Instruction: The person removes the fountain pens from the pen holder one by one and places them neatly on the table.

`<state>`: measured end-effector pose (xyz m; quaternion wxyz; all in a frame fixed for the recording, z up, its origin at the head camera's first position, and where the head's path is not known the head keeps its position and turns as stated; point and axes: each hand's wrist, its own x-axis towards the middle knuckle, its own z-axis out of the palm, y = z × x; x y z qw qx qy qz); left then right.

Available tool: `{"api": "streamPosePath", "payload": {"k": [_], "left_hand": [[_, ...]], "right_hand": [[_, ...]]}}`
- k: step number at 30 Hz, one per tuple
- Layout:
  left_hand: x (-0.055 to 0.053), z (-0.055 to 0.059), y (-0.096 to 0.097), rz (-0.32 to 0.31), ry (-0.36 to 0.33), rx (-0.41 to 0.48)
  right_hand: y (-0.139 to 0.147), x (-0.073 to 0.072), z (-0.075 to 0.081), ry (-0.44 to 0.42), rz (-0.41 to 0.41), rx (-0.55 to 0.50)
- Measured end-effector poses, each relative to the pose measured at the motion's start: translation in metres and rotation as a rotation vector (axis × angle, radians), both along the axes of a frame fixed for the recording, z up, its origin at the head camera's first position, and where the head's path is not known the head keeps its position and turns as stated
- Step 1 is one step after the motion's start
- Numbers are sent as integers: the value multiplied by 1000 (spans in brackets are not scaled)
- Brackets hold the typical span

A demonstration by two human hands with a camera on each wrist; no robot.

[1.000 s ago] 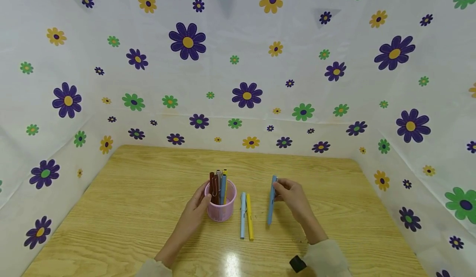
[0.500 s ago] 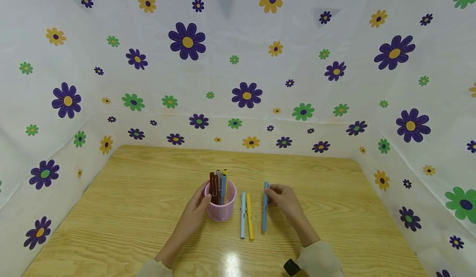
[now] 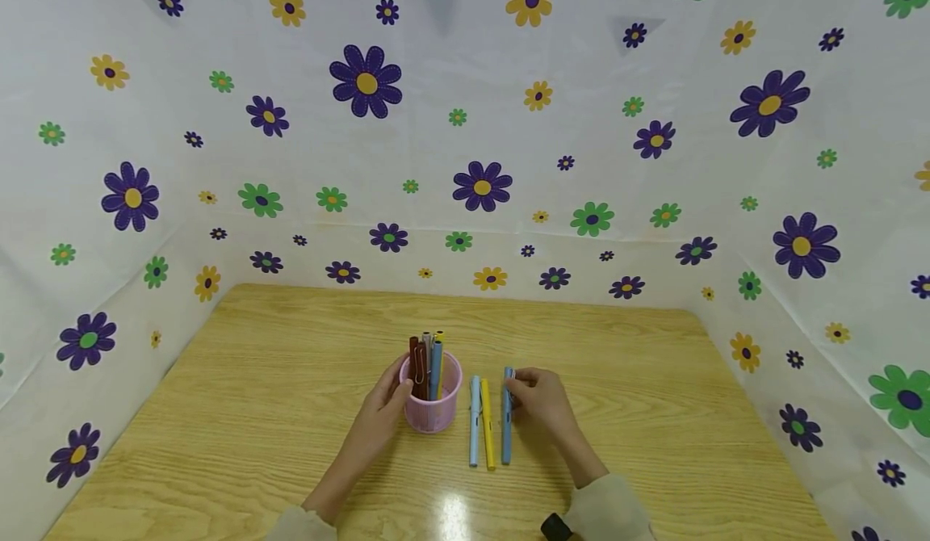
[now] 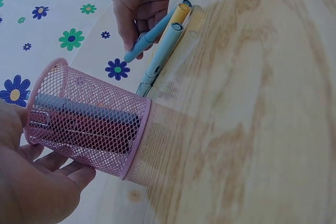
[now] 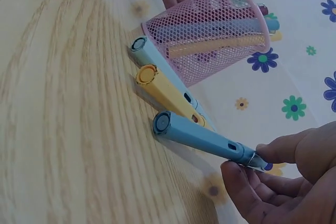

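My left hand (image 3: 379, 413) holds a pink mesh pen cup (image 3: 432, 420) upright on the table, thumb at the near side of its rim and fingers round the left. Brown, grey, blue and yellow pens (image 3: 437, 363) stand in it. Right of the cup, a light blue pen (image 3: 475, 436) and a yellow pen (image 3: 489, 444) lie side by side. My right hand (image 3: 546, 402) pinches a darker blue pen (image 3: 506, 440) near its clip, between thumb and fingers. In the right wrist view this blue pen (image 5: 202, 141) runs beside the yellow pen (image 5: 167, 94), its barrel end close over the wood.
The wooden table (image 3: 291, 379) is enclosed at the back and sides by white cloth (image 3: 450, 145) with printed flowers. A black object (image 3: 556, 526) sits at the right sleeve (image 3: 609, 509).
My right hand has moved left and toward me with the blue pen, bringing it next to the yellow pen. My left hand and the cup have stayed put.
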<state>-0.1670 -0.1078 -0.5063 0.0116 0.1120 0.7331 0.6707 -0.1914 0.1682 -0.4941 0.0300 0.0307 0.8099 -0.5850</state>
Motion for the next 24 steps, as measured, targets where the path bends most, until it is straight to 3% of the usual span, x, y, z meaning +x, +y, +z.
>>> {"api": "streamPosePath", "payload": {"k": [16, 24], "left_hand": [[0, -2, 0, 4, 5, -9], [0, -1, 0, 7, 6, -17]], "right_hand": [[-10, 1, -5, 8, -12, 123], [-15, 3, -2, 56, 5, 213]]}}
